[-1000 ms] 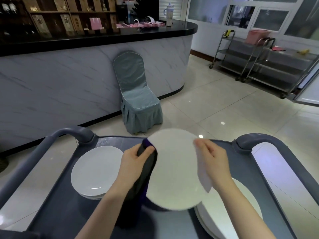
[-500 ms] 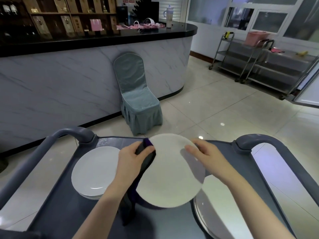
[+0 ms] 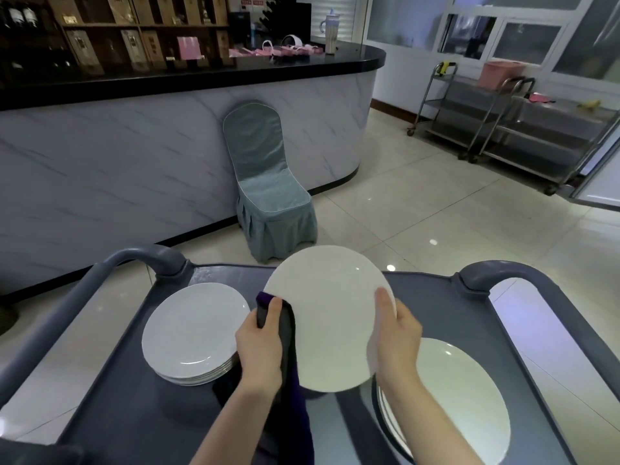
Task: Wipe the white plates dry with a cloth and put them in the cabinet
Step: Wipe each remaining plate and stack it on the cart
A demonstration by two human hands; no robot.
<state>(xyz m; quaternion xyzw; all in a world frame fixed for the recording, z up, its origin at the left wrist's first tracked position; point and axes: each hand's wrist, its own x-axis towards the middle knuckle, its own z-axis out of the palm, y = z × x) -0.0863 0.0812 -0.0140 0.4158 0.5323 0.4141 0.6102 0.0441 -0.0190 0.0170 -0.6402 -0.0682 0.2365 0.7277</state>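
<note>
A white plate (image 3: 330,313) is held up above the cart surface (image 3: 446,317), between the two hands, tilted so that its face is turned toward the wearer. The left hand (image 3: 260,349) is closed at the plate's left rim. A dark cloth (image 3: 287,333) is pinched there between thumb and plate, and the rest of it hangs below the wrist. The right hand (image 3: 397,340) is clamped on the right rim, thumb laid on the face and fingers hidden behind.

From the cloth-bearing grip the bulk of the face lies up and to the right (being round, the plate offers no long axis). The wiping is therefore judged to fall to the left hand, while the rim is steadied or turned by the right.

A stack of white plates (image 3: 194,333) is set on the left of the surface and a second stack (image 3: 463,397) on the right; which is dry cannot be told.

Beyond the cart a covered chair (image 3: 268,196) is placed against a marble-fronted bar (image 3: 134,156). Steel trolleys (image 3: 503,129) are parked by the far wall on a pale tiled floor (image 3: 419,213). No cabinet is seen, so the putting away is judged to be some way off.
</note>
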